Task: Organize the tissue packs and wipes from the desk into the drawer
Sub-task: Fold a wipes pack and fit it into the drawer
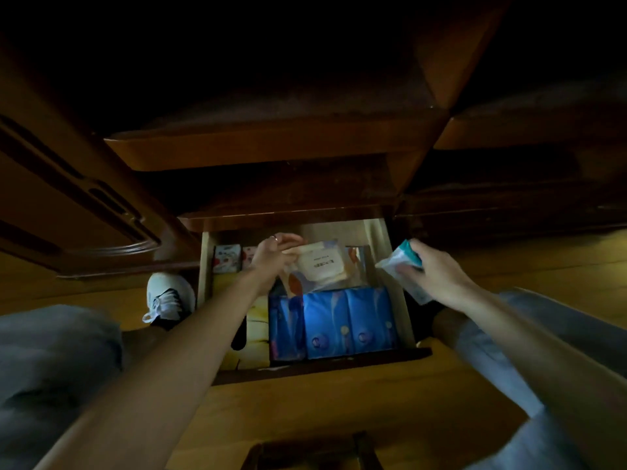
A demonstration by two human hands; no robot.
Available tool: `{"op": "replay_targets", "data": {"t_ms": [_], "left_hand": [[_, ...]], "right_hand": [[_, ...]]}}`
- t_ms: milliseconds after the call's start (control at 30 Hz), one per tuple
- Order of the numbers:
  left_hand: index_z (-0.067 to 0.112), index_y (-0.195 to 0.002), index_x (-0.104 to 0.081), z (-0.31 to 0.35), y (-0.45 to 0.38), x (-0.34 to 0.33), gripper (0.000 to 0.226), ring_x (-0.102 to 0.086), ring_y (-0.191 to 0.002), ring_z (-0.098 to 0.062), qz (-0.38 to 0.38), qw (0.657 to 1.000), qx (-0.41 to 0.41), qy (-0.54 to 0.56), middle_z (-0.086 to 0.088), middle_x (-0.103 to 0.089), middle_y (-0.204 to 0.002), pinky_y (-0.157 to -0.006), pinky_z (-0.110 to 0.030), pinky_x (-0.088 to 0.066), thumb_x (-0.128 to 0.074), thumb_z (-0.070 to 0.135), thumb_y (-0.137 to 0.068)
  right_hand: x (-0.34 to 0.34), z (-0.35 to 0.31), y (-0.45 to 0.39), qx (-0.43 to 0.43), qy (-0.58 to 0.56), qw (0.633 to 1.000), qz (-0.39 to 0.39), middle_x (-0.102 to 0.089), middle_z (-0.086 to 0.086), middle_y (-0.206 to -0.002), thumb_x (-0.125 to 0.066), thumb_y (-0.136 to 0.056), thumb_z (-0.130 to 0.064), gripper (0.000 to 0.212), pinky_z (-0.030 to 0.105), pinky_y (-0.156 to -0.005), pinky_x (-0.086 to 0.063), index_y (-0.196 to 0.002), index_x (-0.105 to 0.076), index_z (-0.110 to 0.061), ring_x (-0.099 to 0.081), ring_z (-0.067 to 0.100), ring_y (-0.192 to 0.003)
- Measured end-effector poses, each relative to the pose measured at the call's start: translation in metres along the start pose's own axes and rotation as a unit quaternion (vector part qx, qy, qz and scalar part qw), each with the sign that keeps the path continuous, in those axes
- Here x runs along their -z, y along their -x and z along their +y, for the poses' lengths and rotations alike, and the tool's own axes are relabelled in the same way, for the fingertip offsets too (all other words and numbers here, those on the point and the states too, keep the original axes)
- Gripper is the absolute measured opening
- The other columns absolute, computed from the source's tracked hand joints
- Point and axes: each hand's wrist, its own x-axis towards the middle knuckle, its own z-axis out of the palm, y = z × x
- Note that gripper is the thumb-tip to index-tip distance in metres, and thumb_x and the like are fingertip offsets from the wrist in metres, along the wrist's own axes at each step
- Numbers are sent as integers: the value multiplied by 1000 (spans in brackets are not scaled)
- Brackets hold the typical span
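Head view, looking steeply down: nearest are the person's two bare forearms, reaching out over an open pale-wood drawer [409,320] pulled from a dark wooden desk. At the drawer's near end stand glossy blue tissue packs [349,322] in a tight row, with a yellow printed pack [258,337] just beside them on the left. Farther in, the left hand [271,254] has its fingers curled round the edge of a cream-white wipes pack with a printed label [319,264], holding it over the middle of the drawer on top of a shiny patterned pouch. The right hand [437,269] hovers just outside the drawer's right wall, fingers clamped on a soft white pack with a teal top [405,266]. At the far left corner sit small red-and-white patterned tissue packs [228,259].

The risk, I judge, is crowding: the middle already looks full, so the cream pack may sit proud and catch the desk frame when the drawer closes. The teal-topped pack, held by one end, could slip to the floor.
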Motion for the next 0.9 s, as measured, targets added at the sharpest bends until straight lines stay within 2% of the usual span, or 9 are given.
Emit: {"op": "replay_targets", "data": {"t_ms": [67, 167, 267, 367, 467, 567, 700, 800, 900], "left_hand": [[17, -111, -68, -4, -24, -9, 37, -63, -114, -13, -35, 999, 5, -38, 3, -70, -117, -91, -34, -58, -57, -12, -91], [27, -108, -68, -12, -52, -13, 36, -64, -110, -11, -75, 988, 2, -136, 4, -68, -116, -79, -24, -58, -66, -3, -88], [32, -117, -64, -18, -76, -13, 36, -62, -114, -15, -103, 927, -12, -361, 4, -64, -124, -91, -29, -55, -75, 15, -87], [27, -145, -47, -23, -88, -22, 60, -54, -126, -25, -86, 859, -25, -504, -3, -54, -143, -105, -47, -48, -69, 36, -89], [21, -133, -53, -28, -85, -36, 55, -59, -118, -30, -170, 853, 22, -493, -9, -58, -134, -100, -52, -50, -63, 49, -88], [29, -117, -57, -38, -83, -50, 29, -50, -126, -34, -203, 811, -38, -547, -12, -52, -141, -103, -52, -46, -57, 47, -95], [21, -146, -49, -37, -85, -71, 58, -45, -133, -29, -184, 797, -105, -565, -7, -48, -147, -105, -42, -42, -56, 53, -97], [27, -154, -35, -32, -84, -68, 76, -29, -145, -34, -142, 772, -134, -605, -7, -30, -161, -116, -52, -25, -55, 65, -90], [24, -152, -34, -37, -83, -45, 88, -22, -148, -40, -51, 819, -40, -570, -14, -24, -163, -118, -57, -24, -57, 73, -83]], "right_hand": [[-10, 10, 2, 3, -10, 1000, -18, -54, -13, -102, -62, -101, -39, 28, 44, -87, -53, -122, -53, -23, -61, 15, -98], [-22, 18, -6, -4, -22, 999, -23, -61, -14, -97, -61, -101, -43, 28, 38, -79, -56, -122, -51, -27, -64, 7, -89], [-26, 23, -16, -19, -36, 999, -29, -64, -10, -96, -61, -100, -44, 20, 41, -76, -57, -113, -50, -34, -65, 9, -87], [-25, 23, -26, -23, -58, 998, -20, -65, -10, -94, -63, -99, -42, 19, 41, -74, -58, -110, -51, -33, -65, 7, -84], [-26, 21, -32, -23, -75, 997, -19, -65, -8, -92, -64, -99, -41, 16, 43, -73, -57, -108, -53, -34, -65, 8, -81], [-27, 22, -32, -24, -69, 997, -15, -65, -8, -93, -64, -98, -41, 17, 43, -73, -56, -108, -53, -32, -65, 9, -83], [-29, 19, -30, -35, -64, 997, -9, -65, -7, -90, -64, -98, -41, 16, 42, -70, -57, -107, -54, -32, -64, 7, -79], [-29, 18, -27, -31, -53, 998, -6, -65, -7, -87, -64, -98, -40, 16, 37, -66, -56, -106, -53, -31, -64, 5, -76], [-30, 16, -24, -21, -43, 999, -6, -65, -9, -86, -64, -98, -40, 15, 34, -66, -54, -104, -52, -32, -64, 4, -76]]}}
